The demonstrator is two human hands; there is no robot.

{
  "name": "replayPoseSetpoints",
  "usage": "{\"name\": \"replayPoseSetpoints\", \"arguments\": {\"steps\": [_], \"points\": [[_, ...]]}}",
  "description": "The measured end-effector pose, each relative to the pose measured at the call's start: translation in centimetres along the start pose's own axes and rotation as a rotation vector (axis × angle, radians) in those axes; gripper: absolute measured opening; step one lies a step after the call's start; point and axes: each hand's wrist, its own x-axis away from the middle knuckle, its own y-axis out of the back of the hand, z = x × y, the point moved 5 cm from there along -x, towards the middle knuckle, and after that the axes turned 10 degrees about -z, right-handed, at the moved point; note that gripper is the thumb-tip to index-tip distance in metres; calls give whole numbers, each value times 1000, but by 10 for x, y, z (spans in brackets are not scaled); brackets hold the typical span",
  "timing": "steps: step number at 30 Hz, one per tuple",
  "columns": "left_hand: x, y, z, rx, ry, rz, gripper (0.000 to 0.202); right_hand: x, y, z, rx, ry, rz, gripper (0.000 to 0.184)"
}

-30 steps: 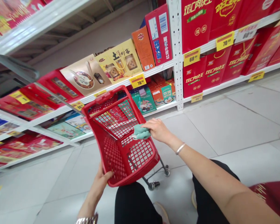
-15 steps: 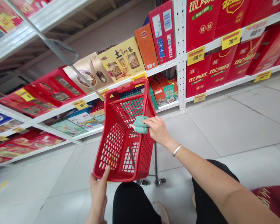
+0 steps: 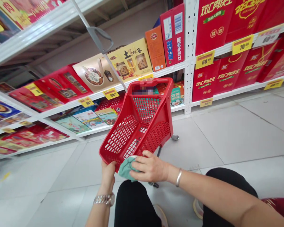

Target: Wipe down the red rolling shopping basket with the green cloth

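A red plastic shopping basket [image 3: 145, 142] with lattice walls, standing on a wheeled frame, is tilted in front of my knees. My left hand [image 3: 109, 175] grips its near left corner, thumb over the rim and the other fingers hidden beneath. Bunched under the fingers of my right hand [image 3: 150, 167] is a green cloth [image 3: 127, 168], pressed against the basket's near rim. A long grey handle [image 3: 100, 39] rises from the basket's far side toward the upper left.
White shelving [image 3: 188, 69] runs across the back, loaded with boxed goods, among them a yellow gift box [image 3: 132, 60] and red gift bags [image 3: 207, 78]. Yellow price tags hang along the shelf edges. Grey floor tiles [image 3: 217, 132] lie around the cart, and my knees flank its near side.
My right hand has brought the cloth from inside the basket's right rim down to its near rim. The basket has turned and shifted right, with my left hand still at its corner.
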Motion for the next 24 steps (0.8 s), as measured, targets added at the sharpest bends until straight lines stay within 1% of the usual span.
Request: {"name": "replayPoseSetpoints", "arguments": {"steps": [3, 6, 9, 12, 16, 21, 24], "points": [[-3, -6, -8, 10, -6, 11, 40, 4, -2, -8, 78, 0, -30, 12], [-4, -12, -16, 10, -5, 40, 37, 11, -1, -22, 129, -14, -70, 14], [-5, -13, -22, 1, 1, 50, 39, 19, 4, -42, 149, -80, -73, 15], [-7, -12, -25, -23, 15, 52, 44, 29, 13, -68, 149, -192, -26, 19], [-9, -10, -26, -49, 30, 79, 48, 39, 31, -104, 208, -343, 43, 26], [-13, -5, -26, -62, 37, 82, 48, 43, 64, -141, 358, -481, -15, 33], [-15, -3, -26, -62, 43, 93, 45, 48, 83, -162, 454, -612, -12, 39]]}}
